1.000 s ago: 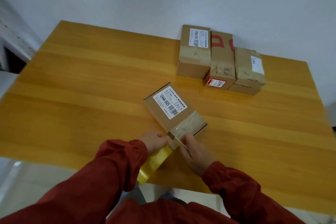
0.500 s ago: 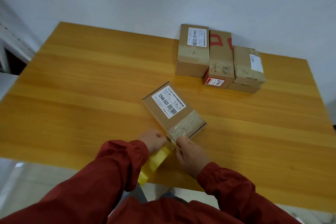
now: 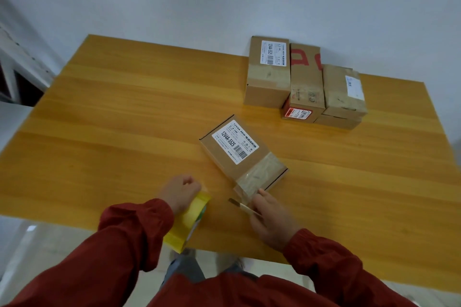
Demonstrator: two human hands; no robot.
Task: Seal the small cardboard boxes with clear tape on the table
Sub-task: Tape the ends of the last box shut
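Observation:
A flat cardboard box (image 3: 232, 154) with a white barcode label lies at an angle near the table's front edge. A strip of clear tape (image 3: 259, 174) covers its near end and hangs over the edge. My left hand (image 3: 180, 193) grips a yellowish tape roll (image 3: 189, 222), held to the left of the box and apart from it. My right hand (image 3: 269, 217) holds a small cutter (image 3: 240, 205) with its blade pointing left, and its fingertip touches the loose tape end at the box's near corner.
Several small cardboard boxes (image 3: 303, 82) stand grouped at the back right of the wooden table (image 3: 124, 119), near the white wall. The table's front edge runs just below my hands. A shelf edge (image 3: 15, 62) shows at far left.
The tape between roll and box has been cut. My left hand has pulled the roll away to the left, and my right hand with the cutter has drawn back slightly from the box.

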